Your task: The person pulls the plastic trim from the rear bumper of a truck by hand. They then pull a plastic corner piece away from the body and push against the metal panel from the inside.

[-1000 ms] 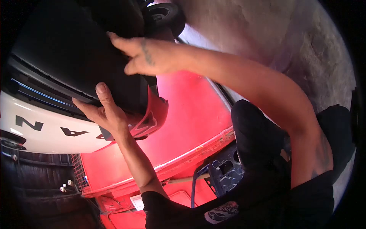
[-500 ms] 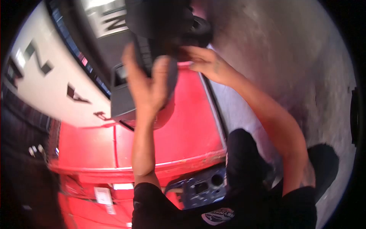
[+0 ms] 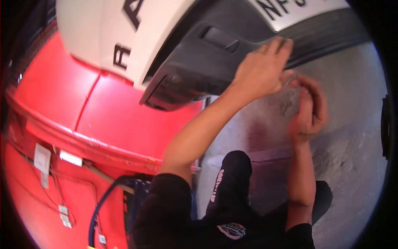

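- Head view: grey floor [image 3: 352, 124] on the right, under the work area.
- Red metal surface [image 3: 124, 116] on the left, below a white panel [image 3: 95, 37] with black lettering.
- Dark plastic bumper [image 3: 195, 58] is the thing being worked on: upper middle, beside the white panel, its near end over the red surface. Looks seated at an angle from this lens; fit along the panel edge can't be judged.
- White number plate [image 3: 306, 12] at the top, next to the bumper.
- Dark blue part [image 3: 143, 184] low, partly hidden by the sleeve; blue hose [image 3: 97, 211] loops beside it.
- Left hand [image 3: 259, 70]: partly open, fingers bent at the bumper's lower edge near the plate. Contact looks likely; can't tell if it has a firm grip.
- Right hand [image 3: 306, 118]: half curled, off the bumper, its fingertips close to the left hand's thumb side. Blurred; can't tell if the hands touch or if something small is pinched there.
- Step, my read: two-handed handling at the lower edge. Working there calls for steady left-hand support and free room for the right fingers.
- White label [image 3: 42, 157] at lower left; small white connector [image 3: 65, 216] on a wire below it.
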Demonstrator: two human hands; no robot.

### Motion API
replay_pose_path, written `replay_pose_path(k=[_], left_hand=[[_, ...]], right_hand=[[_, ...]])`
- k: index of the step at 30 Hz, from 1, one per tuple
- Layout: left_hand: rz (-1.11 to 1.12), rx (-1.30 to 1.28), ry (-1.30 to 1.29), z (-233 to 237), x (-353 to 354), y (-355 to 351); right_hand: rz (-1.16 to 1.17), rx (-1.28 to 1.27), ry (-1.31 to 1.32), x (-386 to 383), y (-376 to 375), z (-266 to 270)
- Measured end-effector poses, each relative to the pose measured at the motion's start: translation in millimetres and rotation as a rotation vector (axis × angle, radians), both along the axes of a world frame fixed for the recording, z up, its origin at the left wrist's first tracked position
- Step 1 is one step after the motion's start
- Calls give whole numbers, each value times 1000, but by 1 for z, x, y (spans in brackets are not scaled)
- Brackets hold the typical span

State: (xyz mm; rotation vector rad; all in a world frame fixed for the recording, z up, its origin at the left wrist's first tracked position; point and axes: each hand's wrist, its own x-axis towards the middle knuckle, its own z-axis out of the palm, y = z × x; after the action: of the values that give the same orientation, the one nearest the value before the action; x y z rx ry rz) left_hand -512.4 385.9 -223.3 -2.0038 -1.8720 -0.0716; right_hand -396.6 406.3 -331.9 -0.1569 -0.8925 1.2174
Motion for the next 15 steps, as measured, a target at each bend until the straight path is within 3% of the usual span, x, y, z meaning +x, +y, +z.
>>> replay_pose_path(k=[3,5,7,10,12,15], left_hand=[[-13,36,30,1,-9,-4],[-163,153,183,1,-21,-5],[-69,156,161,-7,-17,-3],[32,170,104,-4,-9,-10],[30,130,93,-5,-12,-12],[62,62,-17,-5,-2,-19]], right_hand=[[-140,300,-123,-6,5,59],[-186,507,-204,-25,-1,93],[-223,685,-546,-45,-24,125],[-1,784,-602,-77,-44,144],[-5,868,-656,-90,-56,151],[-309,867,-782,-106,-73,152]])
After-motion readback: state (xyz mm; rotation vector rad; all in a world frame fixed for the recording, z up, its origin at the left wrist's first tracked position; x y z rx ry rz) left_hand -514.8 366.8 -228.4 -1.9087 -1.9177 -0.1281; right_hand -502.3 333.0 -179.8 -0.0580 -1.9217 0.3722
